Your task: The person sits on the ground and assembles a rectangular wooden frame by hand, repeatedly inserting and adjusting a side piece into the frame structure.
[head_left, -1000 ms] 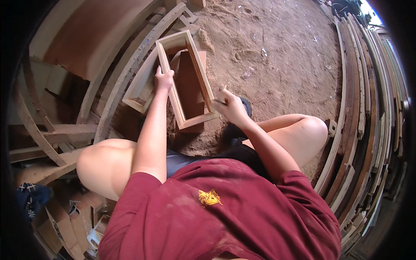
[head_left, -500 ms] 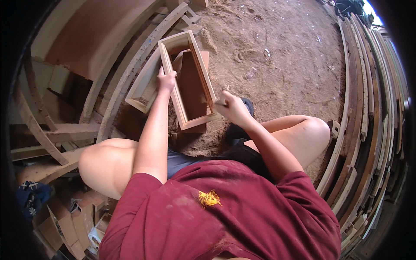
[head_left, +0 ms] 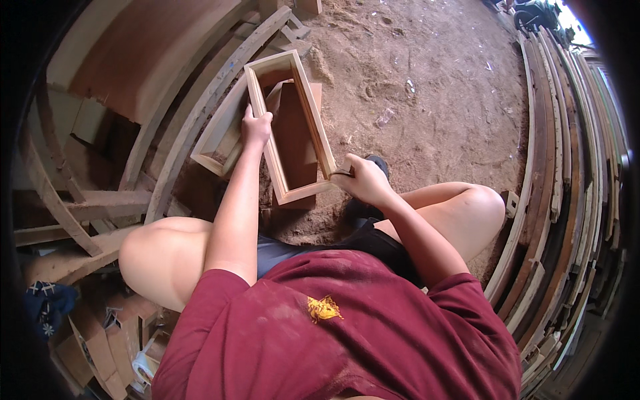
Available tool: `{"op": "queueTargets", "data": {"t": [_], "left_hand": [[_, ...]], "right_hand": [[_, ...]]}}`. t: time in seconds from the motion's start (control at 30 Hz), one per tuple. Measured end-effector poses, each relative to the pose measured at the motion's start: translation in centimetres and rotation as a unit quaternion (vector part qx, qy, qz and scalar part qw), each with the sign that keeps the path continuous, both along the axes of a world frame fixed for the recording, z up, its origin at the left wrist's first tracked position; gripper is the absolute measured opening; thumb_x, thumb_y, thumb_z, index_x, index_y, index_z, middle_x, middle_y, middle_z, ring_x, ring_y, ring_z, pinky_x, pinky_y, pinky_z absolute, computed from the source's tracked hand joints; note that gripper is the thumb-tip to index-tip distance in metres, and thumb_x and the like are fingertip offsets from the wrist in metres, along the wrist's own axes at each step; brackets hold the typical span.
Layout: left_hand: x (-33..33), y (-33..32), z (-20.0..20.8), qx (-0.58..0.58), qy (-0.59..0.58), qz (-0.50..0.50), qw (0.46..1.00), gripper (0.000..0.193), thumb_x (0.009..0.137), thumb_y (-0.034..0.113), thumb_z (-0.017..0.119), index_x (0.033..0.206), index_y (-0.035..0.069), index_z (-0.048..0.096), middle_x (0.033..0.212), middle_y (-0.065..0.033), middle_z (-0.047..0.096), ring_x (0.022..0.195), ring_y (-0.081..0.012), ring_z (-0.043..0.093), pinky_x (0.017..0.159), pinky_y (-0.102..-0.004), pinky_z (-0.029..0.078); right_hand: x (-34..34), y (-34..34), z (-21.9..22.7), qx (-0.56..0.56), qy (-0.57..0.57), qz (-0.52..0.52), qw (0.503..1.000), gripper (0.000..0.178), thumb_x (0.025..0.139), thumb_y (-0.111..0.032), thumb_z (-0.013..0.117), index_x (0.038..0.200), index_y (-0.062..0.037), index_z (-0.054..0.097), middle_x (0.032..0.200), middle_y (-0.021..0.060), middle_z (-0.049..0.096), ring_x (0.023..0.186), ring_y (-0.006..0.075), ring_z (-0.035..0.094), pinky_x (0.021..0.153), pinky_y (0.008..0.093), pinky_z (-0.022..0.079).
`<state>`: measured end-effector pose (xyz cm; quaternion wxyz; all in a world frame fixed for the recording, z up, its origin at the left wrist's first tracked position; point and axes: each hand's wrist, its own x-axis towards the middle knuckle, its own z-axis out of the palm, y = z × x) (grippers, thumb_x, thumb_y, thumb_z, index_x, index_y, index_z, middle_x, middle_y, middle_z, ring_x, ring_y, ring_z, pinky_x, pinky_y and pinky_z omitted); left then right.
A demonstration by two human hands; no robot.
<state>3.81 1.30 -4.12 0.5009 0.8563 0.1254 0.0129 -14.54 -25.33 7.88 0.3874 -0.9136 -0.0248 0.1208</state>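
My left hand is closed round the left long rail of a pale rectangular wooden frame, deep-sided like an open box without a base. My right hand is closed at the near right corner of this frame. A thin dark edge shows between its fingers and the wood; what it is I cannot make out. Under the frame lies a reddish-brown board. A second pale wooden frame leans beneath it on the left, partly hidden by my left forearm.
Long stacked timber strips run down the right side. To the left stand curved wooden beams and a large curved panel. Sandy, dusty ground stretches ahead between them. Wood offcuts lie at the lower left, near a dark blue cloth.
My right hand has shifted slightly down and right along the frame's near right corner, its fingers now lower. My left hand keeps its hold, and the frame has barely moved.
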Motion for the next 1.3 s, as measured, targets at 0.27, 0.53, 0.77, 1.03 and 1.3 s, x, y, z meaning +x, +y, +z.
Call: {"op": "queueTargets", "data": {"t": [0.27, 0.53, 0.77, 1.03, 1.3], "left_hand": [[-0.1, -0.7, 0.7, -0.029, -0.019, -0.015, 0.999, 0.076, 0.071, 0.025, 0.06, 0.137, -0.009, 0.044, 0.124, -0.0305, 0.059, 0.117, -0.0381, 0.058, 0.1, -0.0393, 0.045], [0.0, -0.6, -1.0, -0.051, -0.036, 0.002, 0.998, 0.072, 0.071, 0.026, 0.06, 0.134, -0.007, 0.048, 0.119, -0.0297, 0.062, 0.113, -0.0385, 0.06, 0.098, -0.0392, 0.047], [-0.4, -1.2, 1.8, -0.052, -0.019, -0.017, 0.998, 0.075, 0.07, 0.026, 0.06, 0.137, -0.005, 0.046, 0.121, -0.0289, 0.061, 0.116, -0.0386, 0.058, 0.1, -0.0396, 0.045], [-1.2, -2.0, 3.8, -0.006, 0.018, -0.007, 1.0, 0.077, 0.069, 0.028, 0.06, 0.137, -0.004, 0.046, 0.119, -0.0291, 0.062, 0.114, -0.0398, 0.059, 0.098, -0.0421, 0.047], [-1.8, -2.5, 5.2, -0.01, 0.025, 0.013, 1.0, 0.084, 0.066, 0.027, 0.063, 0.138, -0.011, 0.041, 0.122, -0.03, 0.06, 0.116, -0.0357, 0.059, 0.1, -0.0389, 0.045]], "right_hand": [[0.9, -0.2, -0.9, 0.001, 0.08, -0.014, 0.997, 0.037, 0.08, -0.035, 0.075, 0.079, -0.0029, 0.056, 0.069, 0.0151, 0.064, 0.066, 0.0274, 0.064, 0.062, 0.0389, 0.049], [1.1, 0.5, -0.8, -0.02, 0.044, -0.039, 0.998, 0.042, 0.079, -0.04, 0.072, 0.086, -0.0006, 0.06, 0.078, 0.0213, 0.066, 0.077, 0.0367, 0.066, 0.069, 0.0441, 0.05], [0.6, -0.2, -1.3, 0.008, 0.057, -0.058, 0.997, 0.044, 0.079, -0.041, 0.072, 0.082, 0.0006, 0.057, 0.078, 0.0229, 0.065, 0.077, 0.0366, 0.066, 0.069, 0.0436, 0.05], [-0.3, -1.1, -1.6, -0.003, 0.072, -0.014, 0.997, 0.042, 0.081, -0.039, 0.07, 0.083, 0.0007, 0.058, 0.08, 0.0234, 0.064, 0.079, 0.0366, 0.066, 0.071, 0.0431, 0.05], [2.8, 0.9, -2.7, 0.008, 0.01, -0.085, 0.996, 0.048, 0.084, -0.044, 0.069, 0.091, 0.0029, 0.06, 0.082, 0.026, 0.065, 0.08, 0.04, 0.066, 0.071, 0.0451, 0.05]]}}
